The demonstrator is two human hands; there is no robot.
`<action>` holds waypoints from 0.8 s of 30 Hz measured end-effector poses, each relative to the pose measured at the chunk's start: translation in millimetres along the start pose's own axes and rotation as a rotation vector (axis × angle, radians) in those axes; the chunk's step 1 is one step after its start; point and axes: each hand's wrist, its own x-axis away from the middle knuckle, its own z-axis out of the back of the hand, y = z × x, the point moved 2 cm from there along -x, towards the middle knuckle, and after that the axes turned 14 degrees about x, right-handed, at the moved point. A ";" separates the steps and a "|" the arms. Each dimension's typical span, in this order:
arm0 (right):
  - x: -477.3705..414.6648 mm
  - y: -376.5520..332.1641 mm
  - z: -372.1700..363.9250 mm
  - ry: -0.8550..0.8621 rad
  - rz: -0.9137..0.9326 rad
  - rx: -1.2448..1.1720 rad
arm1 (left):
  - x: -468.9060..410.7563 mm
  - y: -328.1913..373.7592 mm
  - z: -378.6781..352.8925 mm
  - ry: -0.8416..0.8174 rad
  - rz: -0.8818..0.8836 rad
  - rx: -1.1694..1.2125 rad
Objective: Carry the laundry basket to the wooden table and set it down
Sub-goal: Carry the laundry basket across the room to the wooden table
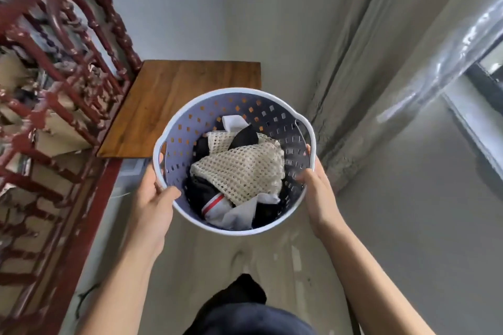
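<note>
We grip the laundry basket (pixel 234 160) by its rim, left hand (pixel 152 198) and right hand (pixel 317 190) opposite for balance (clothes inside), short of the wooden table (pixel 174 100).

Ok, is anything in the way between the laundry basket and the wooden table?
Nothing visible. The laundry basket, held at its rim by the left hand and right hand, is already partly over the near edge of the wooden table, whose visible top is bare. The red carved furniture stands off to the left.

Basket (pixel 288 128) in both hands, nr table (pixel 174 106)
</note>
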 end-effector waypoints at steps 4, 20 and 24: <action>-67.8 -16.3 -3.1 0.009 -0.012 0.006 | -66.1 22.3 -27.0 -0.011 -0.004 -0.001; -331.2 -32.0 -21.1 0.001 -0.105 -0.100 | -307.5 31.9 -141.7 0.039 0.056 -0.080; -397.6 -36.0 -48.3 -0.095 -0.094 -0.093 | -354.2 36.8 -138.1 0.147 0.071 -0.094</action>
